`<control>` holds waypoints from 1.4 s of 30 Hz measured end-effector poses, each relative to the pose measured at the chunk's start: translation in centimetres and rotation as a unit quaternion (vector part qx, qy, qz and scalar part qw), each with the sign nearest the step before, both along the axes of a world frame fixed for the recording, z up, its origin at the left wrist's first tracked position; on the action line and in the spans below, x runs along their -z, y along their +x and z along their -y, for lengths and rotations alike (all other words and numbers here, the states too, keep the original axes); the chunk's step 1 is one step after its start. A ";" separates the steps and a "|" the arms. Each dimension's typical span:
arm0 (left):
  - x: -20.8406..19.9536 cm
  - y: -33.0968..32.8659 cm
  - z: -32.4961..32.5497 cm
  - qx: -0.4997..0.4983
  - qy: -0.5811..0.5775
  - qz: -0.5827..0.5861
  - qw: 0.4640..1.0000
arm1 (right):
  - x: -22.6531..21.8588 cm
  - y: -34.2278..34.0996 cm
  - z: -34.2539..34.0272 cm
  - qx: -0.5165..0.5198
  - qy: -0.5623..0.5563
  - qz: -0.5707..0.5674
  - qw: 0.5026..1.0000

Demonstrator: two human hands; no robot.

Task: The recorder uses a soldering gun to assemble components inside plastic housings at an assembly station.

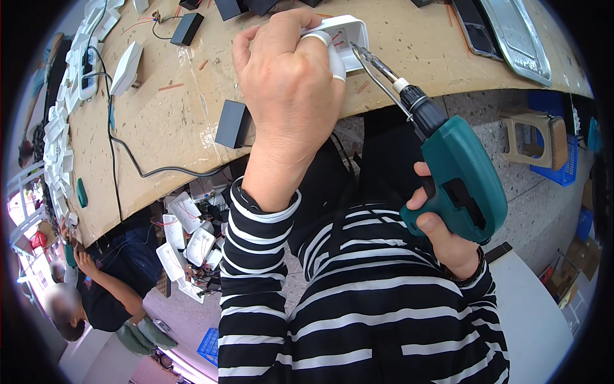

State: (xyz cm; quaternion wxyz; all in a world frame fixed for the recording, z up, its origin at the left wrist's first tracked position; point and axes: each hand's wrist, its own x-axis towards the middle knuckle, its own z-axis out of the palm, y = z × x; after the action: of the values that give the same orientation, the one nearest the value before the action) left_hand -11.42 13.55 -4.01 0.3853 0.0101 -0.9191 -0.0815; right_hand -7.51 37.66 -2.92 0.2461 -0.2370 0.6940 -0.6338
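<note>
Holding a white casing (362,40) over a brown bench (179,115), a green soldering gun (471,182) pointed at its open side.
The left hand (289,80) curls closed around the casing, near the bench's front edge; the right hand (451,246) wraps the gun's handle. Whether the metal tip (378,64) touches inside, I cannot tell. A black box (232,125) lies beside the left wrist.

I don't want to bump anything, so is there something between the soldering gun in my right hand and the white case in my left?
Nothing visible. The soldering gun in your right hand points its tip at the white case; your left hand grips the case's left side. Whether the tip touches isn't clear.
</note>
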 end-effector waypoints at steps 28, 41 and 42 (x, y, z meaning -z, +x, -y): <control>0.1 0.0 -0.1 -0.015 0.008 0.002 1.000 | -0.6 -1.1 1.9 0.017 0.049 -0.063 0.997; 0.0 -0.1 -0.1 -0.011 0.004 0.003 1.000 | -0.6 -0.9 1.5 0.029 0.076 -0.053 0.995; -0.1 -0.1 -0.1 -0.012 0.004 0.003 1.000 | -0.7 -0.8 1.7 0.035 0.071 -0.051 0.996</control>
State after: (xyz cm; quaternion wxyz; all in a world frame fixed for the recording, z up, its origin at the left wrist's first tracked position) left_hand -11.48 13.64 -3.89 0.3830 0.0227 -0.9200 -0.0804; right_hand -8.35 35.97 -2.18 0.2042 -0.2264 0.7565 -0.5786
